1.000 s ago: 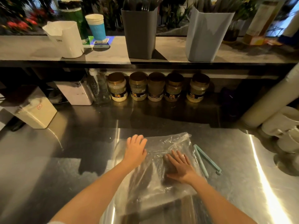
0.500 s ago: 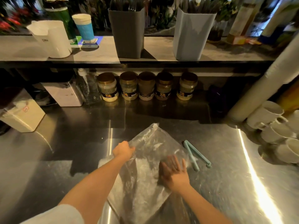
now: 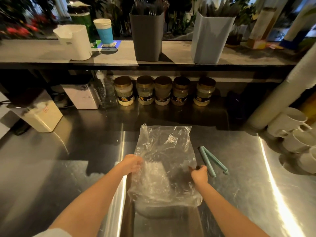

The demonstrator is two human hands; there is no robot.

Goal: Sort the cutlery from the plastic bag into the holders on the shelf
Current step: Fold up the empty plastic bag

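Now left hand point(image 3: 132, 164) curled on bag point(image 3: 164, 151)

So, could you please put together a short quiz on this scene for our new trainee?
1. True or false: the teal clip lies on the counter to the left of the plastic bag.
2. How many jars stand in the row under the shelf? A) three B) five C) seven
3. Fill the gap: on the shelf, the dark grey holder stands to the ___ of the pale blue holder.
Key: 1 false, it lies to the bag's right, by the right hand; 2 B; 3 left.
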